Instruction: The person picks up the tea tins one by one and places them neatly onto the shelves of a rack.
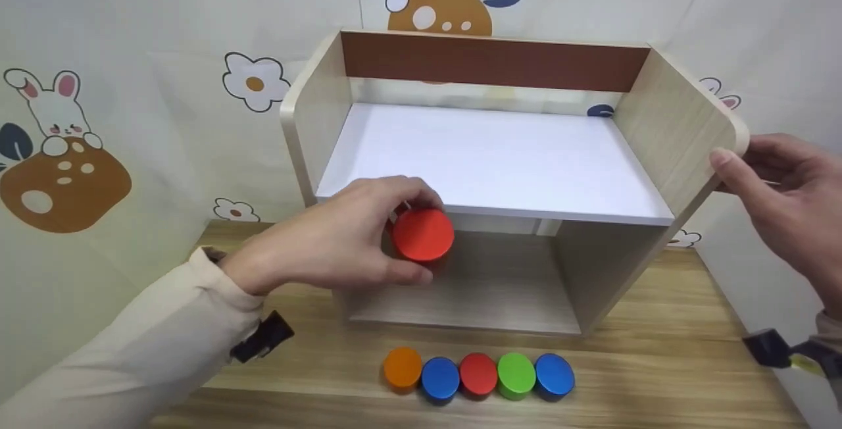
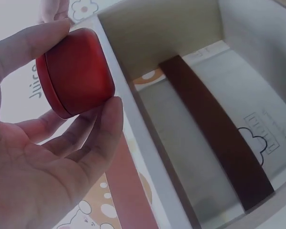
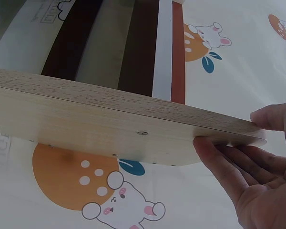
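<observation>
My left hand [image 1: 342, 235] grips a small round red tin [image 1: 423, 235] in front of the upper shelf's front edge. Up close in the left wrist view, the red tin [image 2: 78, 74] has a seam near one end, and thumb and fingers hold it from opposite sides. At the right, my right hand [image 1: 789, 199] pinches the front edge of the wooden shelf unit's side panel [image 1: 691, 126]. Thumb on one face and fingers on the other, the right hand [image 3: 262, 162] holds that panel [image 3: 133, 109] in the right wrist view.
On the wooden table [image 1: 631, 376], before the unit, stands a row of round tins: an orange tin [image 1: 402, 368], two blue ones, a red one and a green tin [image 1: 516, 375]. The unit has a white upper shelf [image 1: 480, 152] and a brown back strip [image 1: 493, 60]. Patterned walls surround it.
</observation>
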{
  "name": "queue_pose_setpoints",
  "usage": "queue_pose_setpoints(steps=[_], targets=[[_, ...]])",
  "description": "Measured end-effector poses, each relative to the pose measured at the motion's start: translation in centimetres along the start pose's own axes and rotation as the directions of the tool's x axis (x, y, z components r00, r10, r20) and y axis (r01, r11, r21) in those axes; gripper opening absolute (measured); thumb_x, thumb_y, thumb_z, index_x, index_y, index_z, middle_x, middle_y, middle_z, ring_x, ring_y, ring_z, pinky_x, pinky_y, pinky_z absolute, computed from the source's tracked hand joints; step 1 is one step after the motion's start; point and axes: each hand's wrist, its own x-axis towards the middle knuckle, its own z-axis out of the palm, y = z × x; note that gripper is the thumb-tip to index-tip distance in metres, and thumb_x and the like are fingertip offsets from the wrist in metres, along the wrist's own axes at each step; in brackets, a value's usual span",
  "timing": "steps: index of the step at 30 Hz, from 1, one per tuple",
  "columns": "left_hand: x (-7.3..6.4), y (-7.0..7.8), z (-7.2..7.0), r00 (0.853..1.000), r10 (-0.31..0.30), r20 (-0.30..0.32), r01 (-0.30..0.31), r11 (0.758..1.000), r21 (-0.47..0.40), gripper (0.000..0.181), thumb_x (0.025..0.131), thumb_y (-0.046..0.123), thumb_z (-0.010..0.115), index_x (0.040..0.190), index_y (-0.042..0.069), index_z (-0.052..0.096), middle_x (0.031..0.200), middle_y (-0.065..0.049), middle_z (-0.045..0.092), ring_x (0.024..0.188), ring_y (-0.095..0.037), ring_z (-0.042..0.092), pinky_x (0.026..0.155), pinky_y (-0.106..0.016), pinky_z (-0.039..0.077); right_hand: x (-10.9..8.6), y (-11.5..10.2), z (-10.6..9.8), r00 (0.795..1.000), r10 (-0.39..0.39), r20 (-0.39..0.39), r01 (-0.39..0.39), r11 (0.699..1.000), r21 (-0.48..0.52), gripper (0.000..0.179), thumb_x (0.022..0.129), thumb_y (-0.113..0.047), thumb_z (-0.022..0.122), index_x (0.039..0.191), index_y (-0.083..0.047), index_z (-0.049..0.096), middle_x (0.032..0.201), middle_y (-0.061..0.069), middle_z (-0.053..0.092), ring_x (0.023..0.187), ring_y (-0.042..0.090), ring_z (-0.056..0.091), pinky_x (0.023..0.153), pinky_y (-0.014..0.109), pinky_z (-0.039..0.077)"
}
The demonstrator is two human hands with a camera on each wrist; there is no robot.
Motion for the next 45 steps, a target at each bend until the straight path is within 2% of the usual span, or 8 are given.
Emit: queue_pose_setpoints(steps=[9, 17, 21, 33, 39, 45], targets=[[2.3, 1.0, -1.0, 0.998, -0.053, 0.037, 0.054, 0.998, -0.021, 0.055, 0.078, 0.023, 0.087, 0.126, 0.016, 0.060, 0.113, 0.005, 0.061, 0.104, -0.015, 0.056, 0.083, -0.029, 0.055, -0.1, 0.1, -0.1, 1.000, 0.009, -0.003, -0.009, 1.000, -0.014, 0.012, 0.098, -0.016, 0.068, 0.110, -0.018, 0.070, 0.087, -0.025, 0.068, 0.072, -0.007, 0.068, 0.072, 0.007, 0.049], [5.5, 2.5, -1.3, 0.999, -0.007, 0.054, 0.008, 1.000, -0.015, 0.055, 0.079, 0.025, 0.087, 0.126, 0.015, 0.060, 0.118, 0.003, 0.060, 0.106, -0.013, 0.056, 0.082, -0.025, 0.054, -0.1, 0.1, -0.2, 1.000, 0.010, 0.000, -0.010, 1.000, 0.001, 0.013, 0.097, -0.015, 0.069, 0.110, -0.017, 0.071, 0.087, -0.024, 0.069, 0.072, -0.006, 0.069, 0.070, 0.008, 0.050], [7.5, 3.5, -1.2, 0.998, 0.017, 0.063, -0.015, 1.000, -0.022, 0.053, 0.078, 0.025, 0.087, 0.123, 0.014, 0.060, 0.115, 0.002, 0.061, 0.104, -0.014, 0.058, 0.082, -0.025, 0.054, -0.1, 0.0, -0.1, 1.000, 0.007, -0.005, -0.008, 0.999, -0.039, 0.015, 0.098, -0.017, 0.068, 0.112, -0.014, 0.070, 0.088, -0.028, 0.066, 0.073, -0.009, 0.067, 0.070, 0.007, 0.049], [12.2, 6.0, -0.4, 0.989, 0.008, 0.147, -0.003, 1.000, -0.028, 0.055, 0.082, 0.025, 0.083, 0.128, 0.010, 0.057, 0.121, -0.003, 0.061, 0.107, -0.015, 0.056, 0.084, -0.025, 0.051, -0.2, -0.4, -0.1, 0.998, 0.056, 0.014, -0.054, 0.994, -0.096, 0.024, 0.098, -0.025, 0.069, 0.116, -0.010, 0.068, 0.083, -0.034, 0.065, 0.072, -0.011, 0.066, 0.069, 0.007, 0.044], [14.1, 7.1, 0.1, 0.982, -0.019, 0.190, 0.029, 0.998, -0.047, 0.055, 0.083, 0.024, 0.083, 0.128, 0.009, 0.055, 0.120, -0.003, 0.060, 0.108, -0.015, 0.056, 0.083, -0.025, 0.051, -0.2, -0.4, -0.1, 0.999, 0.049, 0.006, -0.048, 0.995, -0.091, 0.022, 0.098, -0.024, 0.069, 0.115, -0.010, 0.069, 0.082, -0.033, 0.065, 0.072, -0.011, 0.066, 0.068, 0.007, 0.045], [15.8, 8.1, 0.7, 0.979, -0.056, 0.198, 0.063, 0.998, -0.029, 0.054, 0.082, 0.025, 0.083, 0.126, 0.010, 0.056, 0.118, 0.000, 0.059, 0.106, -0.013, 0.055, 0.082, -0.024, 0.050, -0.1, -0.3, -0.1, 0.999, 0.036, 0.005, -0.036, 0.998, -0.059, 0.019, 0.097, -0.021, 0.070, 0.114, -0.013, 0.070, 0.083, -0.031, 0.067, 0.072, -0.009, 0.067, 0.067, 0.007, 0.047]])
